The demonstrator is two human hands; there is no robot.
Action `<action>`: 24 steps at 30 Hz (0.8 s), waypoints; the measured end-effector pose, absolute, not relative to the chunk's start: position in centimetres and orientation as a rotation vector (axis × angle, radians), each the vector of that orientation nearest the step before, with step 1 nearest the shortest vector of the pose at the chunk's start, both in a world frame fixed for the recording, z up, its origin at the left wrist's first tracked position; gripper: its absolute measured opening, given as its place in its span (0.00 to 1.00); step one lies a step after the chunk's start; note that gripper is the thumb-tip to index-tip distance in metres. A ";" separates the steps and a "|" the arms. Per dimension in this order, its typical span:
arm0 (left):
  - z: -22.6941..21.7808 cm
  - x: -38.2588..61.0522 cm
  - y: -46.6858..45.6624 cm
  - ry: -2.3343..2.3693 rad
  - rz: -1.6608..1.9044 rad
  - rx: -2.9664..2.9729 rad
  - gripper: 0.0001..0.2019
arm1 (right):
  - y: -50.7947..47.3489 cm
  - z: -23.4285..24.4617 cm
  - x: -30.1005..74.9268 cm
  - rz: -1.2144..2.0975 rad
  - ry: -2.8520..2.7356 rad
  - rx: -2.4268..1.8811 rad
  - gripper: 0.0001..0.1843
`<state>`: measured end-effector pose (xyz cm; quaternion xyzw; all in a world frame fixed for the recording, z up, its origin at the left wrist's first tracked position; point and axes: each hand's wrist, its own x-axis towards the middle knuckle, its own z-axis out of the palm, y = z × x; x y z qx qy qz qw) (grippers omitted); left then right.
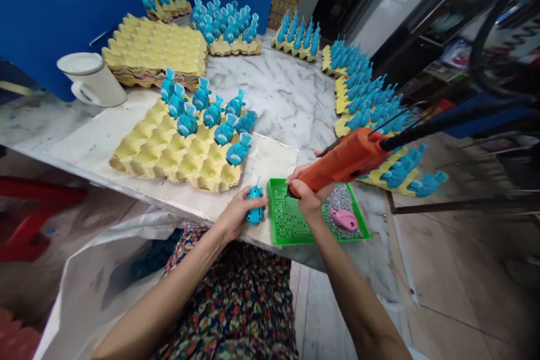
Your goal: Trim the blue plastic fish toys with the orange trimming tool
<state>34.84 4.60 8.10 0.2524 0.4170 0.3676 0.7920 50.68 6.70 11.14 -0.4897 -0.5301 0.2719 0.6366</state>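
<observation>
The left hand (241,215) sits just below the middle of the frame, closed around a blue toy fish (255,206). The fish stands upright in the fingers with its tail up. The right hand (307,197) is to the right of it, tightly wrapped around the handle of an orange glue gun (343,158), and a black cord (447,115) runs from the gun toward the right edge. The gun's nozzle points down and left, near the fish – whether they touch can't be told from here.

Under the right hand is a green plastic tray (291,225) with a grid of small holes. Grey gravel (341,201) fills its right side, and a pink toy fish (343,219) lies on top.

Beyond the hands, a marble table (274,90) holds a yellow egg tray (177,149) at centre left, with blue fish standing in its upper cups. More trays of blue fish curve along the top and right of the frame, and a stack of egg trays (154,48) and a white mug (91,80) sit at upper left – a white sack (101,270) lies at lower left.
</observation>
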 end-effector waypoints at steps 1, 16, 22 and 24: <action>8.2 34.9 4.7 0.903 0.792 0.538 0.22 | 6.7 11.1 50.7 0.624 -1.205 -1.107 0.06; 7.7 37.8 4.8 1.106 1.078 0.488 0.19 | 5.8 12.5 50.1 0.489 -1.131 -0.980 0.03; 7.8 38.8 4.7 1.138 1.125 0.479 0.16 | 3.9 14.4 47.9 0.727 -1.234 -0.780 0.04; 7.7 38.8 4.7 1.139 1.125 0.482 0.15 | 3.4 14.6 47.4 0.776 -1.235 -0.760 0.04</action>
